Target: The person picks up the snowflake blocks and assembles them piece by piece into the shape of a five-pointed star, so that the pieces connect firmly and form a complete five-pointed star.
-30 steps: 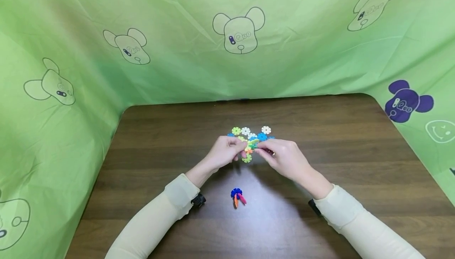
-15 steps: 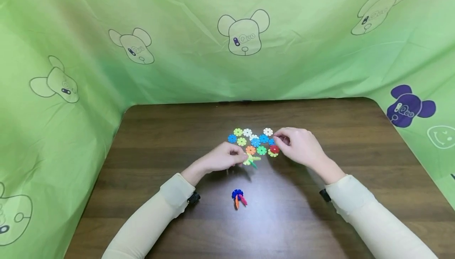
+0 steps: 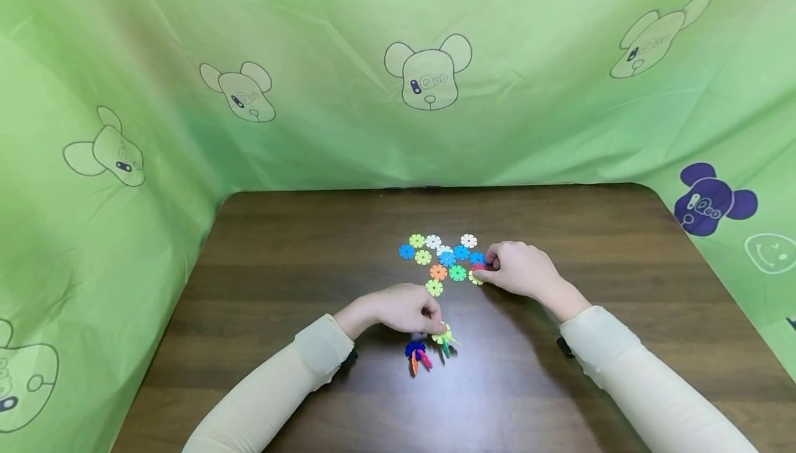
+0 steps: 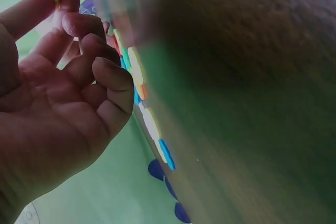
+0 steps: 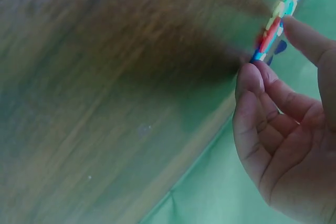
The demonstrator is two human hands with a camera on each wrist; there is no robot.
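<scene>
My left hand [image 3: 407, 309] pinches a yellow notched snowflake building disc [image 3: 441, 334] by its rim. A green disc [image 3: 445, 349] juts edge-on from it, and another yellow disc sticks out to the right. Right beside this cluster, a dark blue disc [image 3: 414, 349] lies with an orange disc [image 3: 414, 364] and a pink disc [image 3: 425, 360] slotted in. My right hand [image 3: 522, 270] has thumb and fingertips at opposite edges of a red disc [image 5: 271, 34], at the right end of the loose discs. In the head view, the thumb partly covers this red disc, which overlaps a yellow one.
Several loose discs lie flat mid-table, among them a light green disc [image 3: 457, 273], an orange disc [image 3: 438, 272], a white disc [image 3: 468, 240] and a blue disc [image 3: 407, 251]. The brown wooden table [image 3: 280, 266] ends at a green printed curtain [image 3: 323, 121].
My left hand has brought the yellow-green cluster toward me, beside the dark blue cluster. My right hand has let go of that cluster and moved right to the red disc.
</scene>
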